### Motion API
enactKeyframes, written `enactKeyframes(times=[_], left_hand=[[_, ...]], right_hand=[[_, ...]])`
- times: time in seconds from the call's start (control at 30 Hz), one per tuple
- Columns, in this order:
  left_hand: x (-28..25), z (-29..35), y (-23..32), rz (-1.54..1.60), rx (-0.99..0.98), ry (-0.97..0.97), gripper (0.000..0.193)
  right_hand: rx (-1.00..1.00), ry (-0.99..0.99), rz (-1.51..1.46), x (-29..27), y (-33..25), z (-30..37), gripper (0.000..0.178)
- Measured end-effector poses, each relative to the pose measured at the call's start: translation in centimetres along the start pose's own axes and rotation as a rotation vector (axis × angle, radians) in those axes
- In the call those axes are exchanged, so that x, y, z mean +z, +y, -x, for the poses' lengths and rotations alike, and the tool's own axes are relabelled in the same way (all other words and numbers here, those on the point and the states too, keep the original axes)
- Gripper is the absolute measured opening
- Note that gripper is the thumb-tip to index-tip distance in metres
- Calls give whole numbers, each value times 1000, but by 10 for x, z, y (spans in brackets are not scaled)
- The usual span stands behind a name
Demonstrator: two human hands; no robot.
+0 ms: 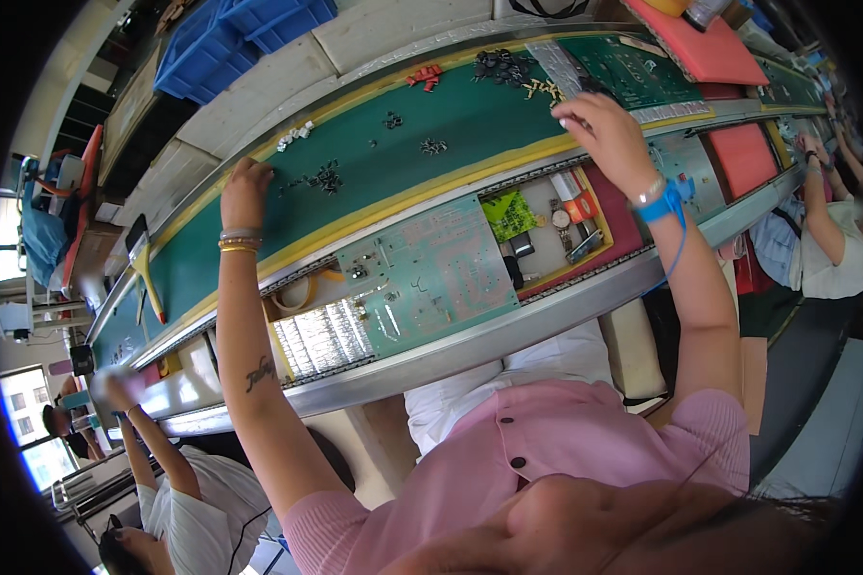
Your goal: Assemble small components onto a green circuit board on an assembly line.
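The person's left hand [246, 192] reaches out over the green work mat [451, 125], its fingers curled down onto a scatter of small black components [321, 178]; whether anything is pinched between them cannot be told. The right hand [609, 134] stretches toward a pile of small yellow-tipped parts [545, 90], fingers bent and close together, and its grip is likewise unclear. A blue wrist strap [664, 203] circles the right wrist. Nearer the body, a pale green circuit board [430, 278] lies on the conveyor between the two arms, with a tray of mixed parts [556, 225] just beside it.
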State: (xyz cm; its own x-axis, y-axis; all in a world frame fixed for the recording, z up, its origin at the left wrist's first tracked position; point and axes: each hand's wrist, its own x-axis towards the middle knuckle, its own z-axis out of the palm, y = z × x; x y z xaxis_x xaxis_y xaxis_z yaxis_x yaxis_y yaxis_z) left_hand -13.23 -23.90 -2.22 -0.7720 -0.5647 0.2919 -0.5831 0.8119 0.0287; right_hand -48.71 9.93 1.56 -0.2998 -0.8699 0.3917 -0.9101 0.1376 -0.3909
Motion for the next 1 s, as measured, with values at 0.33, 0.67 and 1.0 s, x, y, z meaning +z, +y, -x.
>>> enactKeyframes(times=[0.33, 0.67, 1.0], left_hand=[[-43, 61, 89, 855, -269, -35, 11], [-49, 88, 128, 486, 116, -34, 11], [-47, 89, 134, 383, 151, -60, 14]], right_hand=[[-227, -64, 150, 47, 55, -56, 10], [-104, -67, -34, 45, -13, -30, 18], [-75, -31, -255, 40, -36, -17, 13]])
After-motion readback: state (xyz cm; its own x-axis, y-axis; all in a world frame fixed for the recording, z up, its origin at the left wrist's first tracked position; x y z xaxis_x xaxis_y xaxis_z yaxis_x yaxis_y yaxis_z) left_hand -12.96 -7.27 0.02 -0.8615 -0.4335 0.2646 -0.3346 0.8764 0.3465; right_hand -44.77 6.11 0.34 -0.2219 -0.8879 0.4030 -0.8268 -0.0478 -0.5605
